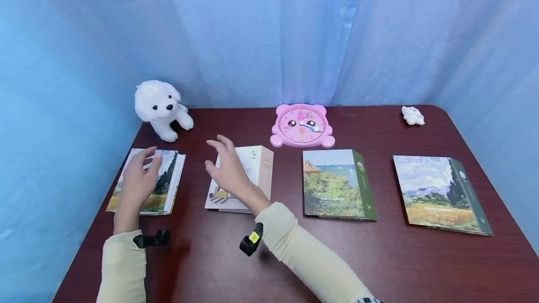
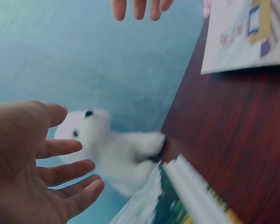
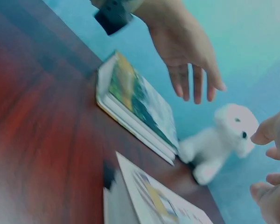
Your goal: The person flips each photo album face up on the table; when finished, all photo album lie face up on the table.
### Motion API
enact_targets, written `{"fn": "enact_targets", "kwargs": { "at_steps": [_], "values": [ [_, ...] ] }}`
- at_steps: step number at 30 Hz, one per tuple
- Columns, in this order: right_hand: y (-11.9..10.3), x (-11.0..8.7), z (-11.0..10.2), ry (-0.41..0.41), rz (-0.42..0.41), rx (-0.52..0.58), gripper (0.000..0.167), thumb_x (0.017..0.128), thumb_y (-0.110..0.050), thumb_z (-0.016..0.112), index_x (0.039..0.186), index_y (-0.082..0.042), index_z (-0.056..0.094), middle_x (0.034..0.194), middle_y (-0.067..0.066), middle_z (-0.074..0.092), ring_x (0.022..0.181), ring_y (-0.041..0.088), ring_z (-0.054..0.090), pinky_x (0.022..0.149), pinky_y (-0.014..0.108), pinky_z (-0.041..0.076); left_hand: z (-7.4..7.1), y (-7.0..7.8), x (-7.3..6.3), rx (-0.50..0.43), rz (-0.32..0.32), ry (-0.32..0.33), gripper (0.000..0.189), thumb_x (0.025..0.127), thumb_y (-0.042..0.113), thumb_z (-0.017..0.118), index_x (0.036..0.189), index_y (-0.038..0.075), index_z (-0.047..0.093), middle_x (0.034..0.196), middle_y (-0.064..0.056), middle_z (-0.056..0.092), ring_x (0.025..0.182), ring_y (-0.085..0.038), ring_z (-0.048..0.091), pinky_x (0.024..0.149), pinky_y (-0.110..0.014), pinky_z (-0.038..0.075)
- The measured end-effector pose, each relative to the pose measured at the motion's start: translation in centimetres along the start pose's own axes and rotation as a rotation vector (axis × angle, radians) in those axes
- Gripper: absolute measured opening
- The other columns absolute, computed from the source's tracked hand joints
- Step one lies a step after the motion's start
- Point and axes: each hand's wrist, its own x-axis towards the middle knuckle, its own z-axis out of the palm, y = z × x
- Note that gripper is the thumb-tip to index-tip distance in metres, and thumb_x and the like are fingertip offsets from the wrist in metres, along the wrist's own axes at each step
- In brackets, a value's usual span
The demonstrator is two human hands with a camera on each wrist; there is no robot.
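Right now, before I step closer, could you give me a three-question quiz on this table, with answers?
1. In the head view, which bare hand partly hides the white-covered rectangular book?

2. True or false: the pink plastic animal-shaped clock sits between the large white plush dog and the small white plush toy.

3. What two words are printed on the rectangular landscape-painted cover showing a house?

Key:
1. The right hand.
2. True.
3. PHOTO ALBUM.
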Motion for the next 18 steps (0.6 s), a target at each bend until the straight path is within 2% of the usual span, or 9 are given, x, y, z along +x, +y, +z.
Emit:
{"fn": "enact_targets", "kwargs": {
  "at_steps": [4,9,14,18],
  "values": [
    [1.2,-0.4,-1.9,0.055,0.025,-0.039,0.052,0.088,-0.013,0.061,0.138,-0.011,0.050,0.152,0.011,0.031,0.138,0.027,0.037,0.109,0.042,0.037,1.5,0.7,-0.2,-0.032,0.044,-0.099,0.058,0.102,0.040,0.038,0.143,0.000,0.039,0.140,-0.027,0.043,0.125,-0.044,0.045,0.100,-0.056,0.040],
    [3.3,-1.4,-3.7,0.113,0.078,-0.074,0.054,0.086,-0.011,0.062,0.138,-0.010,0.049,0.152,0.013,0.032,0.138,0.030,0.035,0.110,0.044,0.034,3.7,1.2,-0.5,-0.050,0.048,-0.249,0.063,0.101,0.045,0.038,0.147,0.002,0.033,0.143,-0.025,0.041,0.128,-0.043,0.043,0.100,-0.056,0.040],
    [5.3,-2.9,-4.5,0.147,0.178,-0.107,0.061,0.084,-0.013,0.064,0.141,-0.007,0.044,0.152,0.017,0.029,0.140,0.033,0.030,0.114,0.046,0.028,5.9,1.3,-0.7,-0.032,0.035,-0.319,0.063,0.100,0.042,0.044,0.146,0.001,0.034,0.140,-0.023,0.047,0.127,-0.040,0.046,0.101,-0.054,0.041],
    [6.4,-4.2,-4.5,0.114,0.253,-0.119,0.070,0.085,-0.021,0.066,0.146,-0.006,0.035,0.154,0.021,0.022,0.142,0.036,0.023,0.115,0.048,0.023,7.4,1.3,-0.7,-0.029,0.021,-0.352,0.057,0.100,0.032,0.049,0.145,-0.001,0.035,0.134,-0.023,0.052,0.122,-0.037,0.052,0.099,-0.051,0.043]
  ]
}}
